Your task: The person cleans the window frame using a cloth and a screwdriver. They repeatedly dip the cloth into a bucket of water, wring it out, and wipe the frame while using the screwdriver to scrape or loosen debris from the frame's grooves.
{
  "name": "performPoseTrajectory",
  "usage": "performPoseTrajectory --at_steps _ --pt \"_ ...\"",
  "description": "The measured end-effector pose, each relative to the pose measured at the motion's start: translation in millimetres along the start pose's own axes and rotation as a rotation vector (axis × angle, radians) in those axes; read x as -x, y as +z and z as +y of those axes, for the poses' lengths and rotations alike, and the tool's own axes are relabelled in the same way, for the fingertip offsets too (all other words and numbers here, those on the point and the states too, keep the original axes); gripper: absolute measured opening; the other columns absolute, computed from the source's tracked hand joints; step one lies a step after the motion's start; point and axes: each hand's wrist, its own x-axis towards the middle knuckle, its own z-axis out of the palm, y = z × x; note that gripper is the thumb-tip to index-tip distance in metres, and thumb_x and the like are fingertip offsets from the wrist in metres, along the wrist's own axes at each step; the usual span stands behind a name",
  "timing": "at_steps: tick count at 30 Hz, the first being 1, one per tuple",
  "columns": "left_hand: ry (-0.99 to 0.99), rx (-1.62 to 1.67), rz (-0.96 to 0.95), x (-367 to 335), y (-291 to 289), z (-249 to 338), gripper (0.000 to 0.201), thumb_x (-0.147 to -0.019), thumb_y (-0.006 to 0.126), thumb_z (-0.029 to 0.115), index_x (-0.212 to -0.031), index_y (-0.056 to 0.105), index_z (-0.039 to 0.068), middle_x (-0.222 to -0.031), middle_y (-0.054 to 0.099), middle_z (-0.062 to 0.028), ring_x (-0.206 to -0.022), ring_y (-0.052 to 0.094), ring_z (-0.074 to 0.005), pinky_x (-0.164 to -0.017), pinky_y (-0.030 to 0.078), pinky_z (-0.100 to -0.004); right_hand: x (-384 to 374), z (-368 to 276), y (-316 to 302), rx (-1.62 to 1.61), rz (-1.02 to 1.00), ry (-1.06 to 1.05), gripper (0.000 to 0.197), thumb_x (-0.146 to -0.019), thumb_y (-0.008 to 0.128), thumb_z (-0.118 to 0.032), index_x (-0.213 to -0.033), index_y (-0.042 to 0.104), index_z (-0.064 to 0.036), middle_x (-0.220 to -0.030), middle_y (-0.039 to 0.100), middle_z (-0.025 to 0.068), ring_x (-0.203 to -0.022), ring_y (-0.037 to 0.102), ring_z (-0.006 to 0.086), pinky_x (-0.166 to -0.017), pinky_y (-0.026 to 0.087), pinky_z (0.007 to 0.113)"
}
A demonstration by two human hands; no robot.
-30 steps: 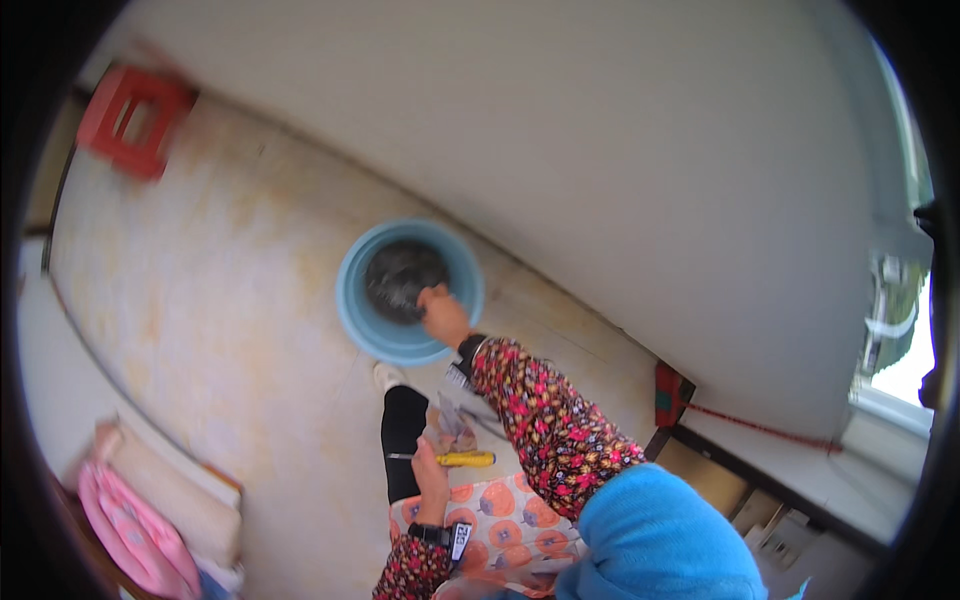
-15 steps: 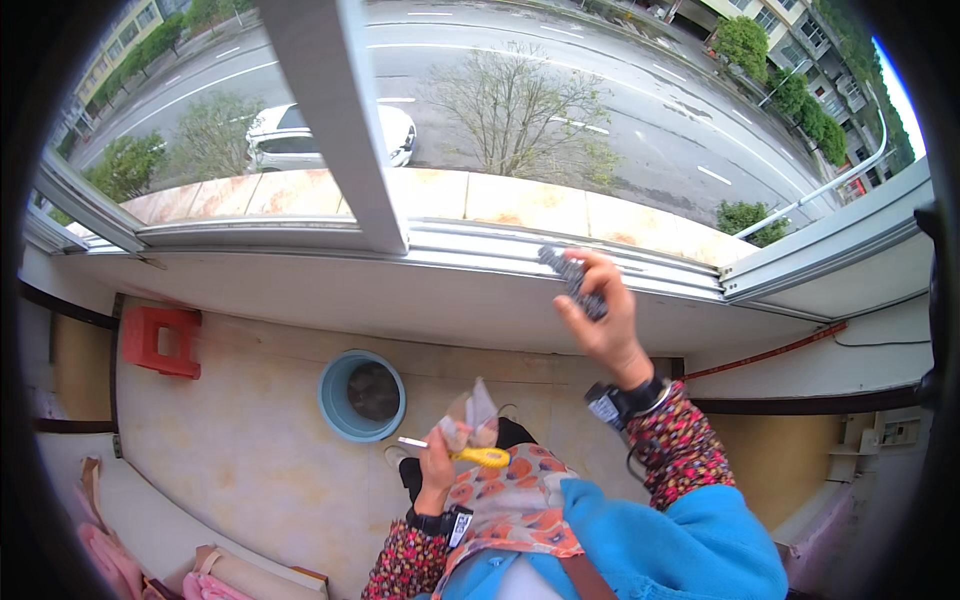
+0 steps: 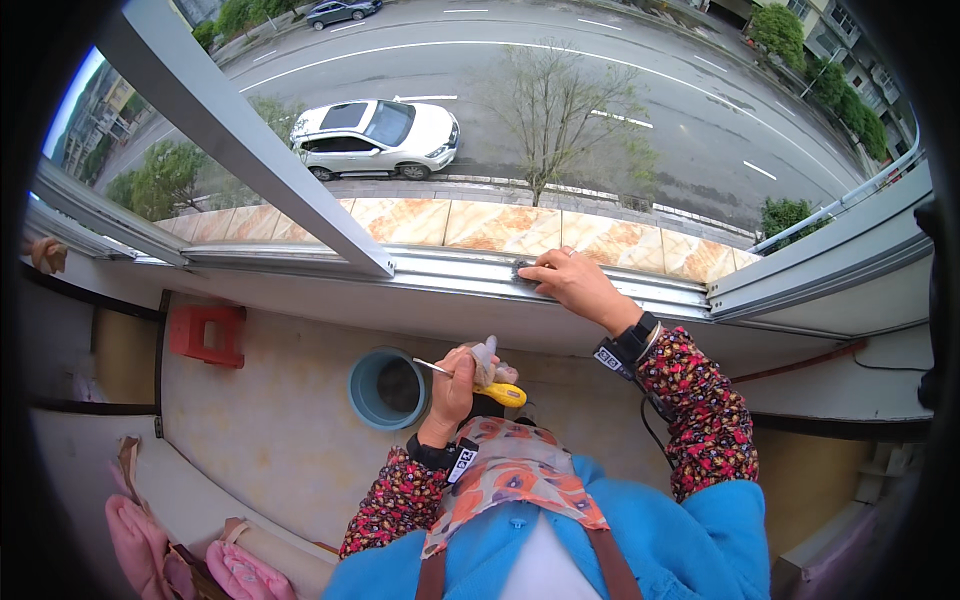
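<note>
My right hand reaches to the window sill and pinches a dark grey steel wool scourer, mostly hidden under the fingers. The scourer rests on the metal window track. Lower down, in front of my apron, my left hand is closed around a screwdriver with a yellow handle and a thin metal shaft pointing left. A crumpled pale cloth is bunched in the same hand.
A blue bucket with something dark inside stands on the floor, left of my left hand. Farther left is a red stool. A grey window frame post slants down to the track. Outside lie a tiled ledge and a street with a white car.
My right hand has come down from above the sill, bringing the scourer onto the track. The left hand still holds the screwdriver and cloth. The view has shifted.
</note>
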Motion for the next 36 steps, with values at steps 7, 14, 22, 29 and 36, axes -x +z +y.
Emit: performPoseTrajectory --at_steps 7,14,22,29,36 --pt "0.026 0.033 -0.011 -27 -15 13 0.049 -0.102 0.038 0.033 -0.087 0.07 0.0 -0.079 0.067 -0.0114 -0.072 0.06 -0.0261 -0.075 0.046 -0.0378 -66 -31 6 -0.172 0.127 -0.052 0.031 -0.082 0.07 -0.009 -0.112 0.069 -0.012 -0.103 0.064 0.0091 -0.097 0.061 0.0301 -0.081 0.051 0.039" --pt "0.276 -0.118 -0.073 -91 -26 9 0.06 -0.103 0.035 0.043 -0.084 0.068 -0.003 -0.073 0.059 -0.0102 -0.069 0.056 -0.0217 -0.067 0.043 -0.0329 -102 -48 62 0.113 0.214 -0.013 0.029 -0.077 0.061 -0.007 -0.103 0.071 -0.0097 -0.095 0.062 0.0053 -0.094 0.06 0.0245 -0.081 0.052 0.034" --pt "0.405 -0.162 -0.118 -136 -37 -2 0.054 -0.1 0.036 0.039 -0.077 0.067 0.001 -0.067 0.06 -0.011 -0.061 0.056 -0.0289 -0.061 0.043 -0.0378 20 1 -30 0.062 0.231 0.28 0.024 -0.079 0.061 -0.001 -0.097 0.074 -0.0101 -0.096 0.068 0.0039 -0.088 0.064 0.0254 -0.082 0.052 0.035" --pt "0.308 -0.109 -0.197 -149 -42 -15 0.051 -0.099 0.04 0.038 -0.078 0.067 0.0 -0.063 0.057 -0.0102 -0.059 0.054 -0.0277 -0.059 0.041 -0.0372 84 35 -82 0.104 0.283 0.435 0.015 -0.076 0.071 0.002 -0.087 0.076 -0.0074 -0.088 0.07 0.0059 -0.086 0.066 0.026 -0.076 0.054 0.035" --pt "0.223 -0.075 -0.195 -146 -45 -16 0.063 -0.1 0.038 0.048 -0.079 0.065 -0.005 -0.073 0.06 -0.0105 -0.063 0.055 -0.0169 -0.059 0.042 -0.0295 -67 -33 22 0.07 0.192 0.128 0.023 -0.073 0.064 0.0 -0.092 0.073 -0.0092 -0.088 0.064 0.004 -0.086 0.063 0.0239 -0.078 0.052 0.035"
